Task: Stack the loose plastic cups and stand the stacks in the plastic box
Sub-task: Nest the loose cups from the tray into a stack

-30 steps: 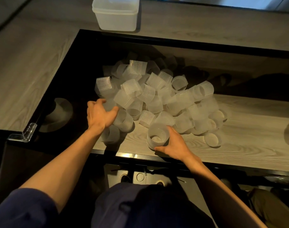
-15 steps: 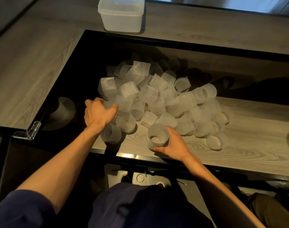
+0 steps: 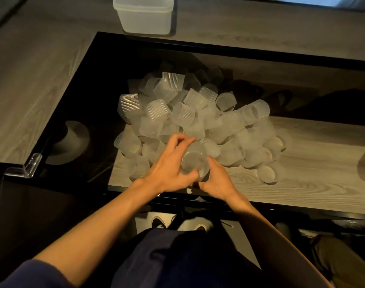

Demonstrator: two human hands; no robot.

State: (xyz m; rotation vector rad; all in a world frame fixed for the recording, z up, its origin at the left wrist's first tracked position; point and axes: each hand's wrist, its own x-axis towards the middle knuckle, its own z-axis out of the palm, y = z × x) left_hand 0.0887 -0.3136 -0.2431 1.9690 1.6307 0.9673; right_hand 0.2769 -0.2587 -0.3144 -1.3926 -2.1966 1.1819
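Observation:
A heap of several translucent ribbed plastic cups (image 3: pixel 190 117) lies on the glass tabletop. At its near edge my left hand (image 3: pixel 169 169) and my right hand (image 3: pixel 217 181) meet around one cup (image 3: pixel 195 161). The left hand's fingers curl over the cup from the left, and the right hand grips it from below on the right. Whether a second cup sits nested in it I cannot tell. The plastic box (image 3: pixel 145 14), frosted white with its lid on, stands on the wooden surface at the far edge, well beyond the heap.
The glass panel is framed in black (image 3: pixel 219 47) and set in a wooden desk. A clear corner guard (image 3: pixel 24 169) sits at the near left. A few cups (image 3: pixel 265 173) lie loose at the heap's right. My feet show under the desk.
My left hand has moved right from the heap's left side and come together with the right hand. The cup in the right hand is now lifted and gripped by both hands.

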